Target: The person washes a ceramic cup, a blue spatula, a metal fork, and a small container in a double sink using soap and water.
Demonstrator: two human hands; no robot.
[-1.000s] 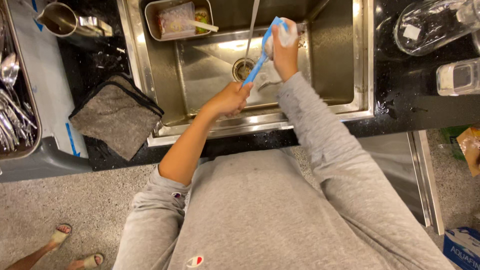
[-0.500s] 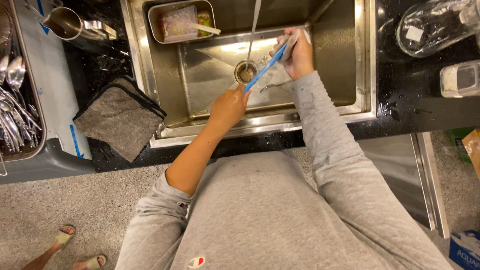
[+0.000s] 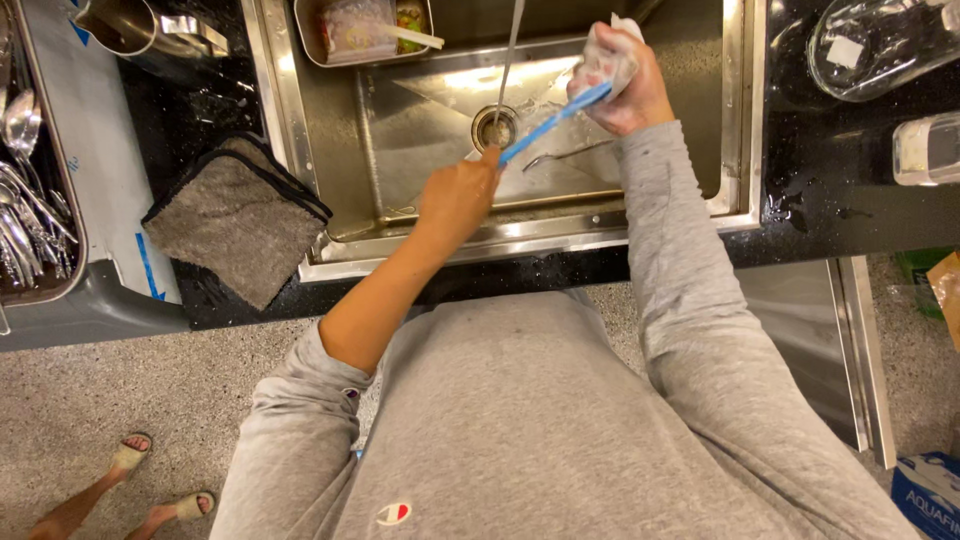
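Steel sink (image 3: pixel 300 150) in black counter (image 3: pixel 850 215), speckled floor (image 3: pixel 120 400), both hands pinching blue utensil (image 3: pixel 555 120), R (image 3: pixel 625 85) w/ cloth, L (image 3: pixel 455 195)

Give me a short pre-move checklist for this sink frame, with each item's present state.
1. Left hand grips the blue utensil at its lower end: ok.
2. Right hand wraps a white cloth round the utensil's upper end: ok.
3. Water stream runs into the sink: ok.
4. Stream lands on the utensil: not ok, it falls beside it, by the drain.
5. Metal utensil lying in the basin is apart from both hands: ok.
6. Utensil clean: cannot tell.
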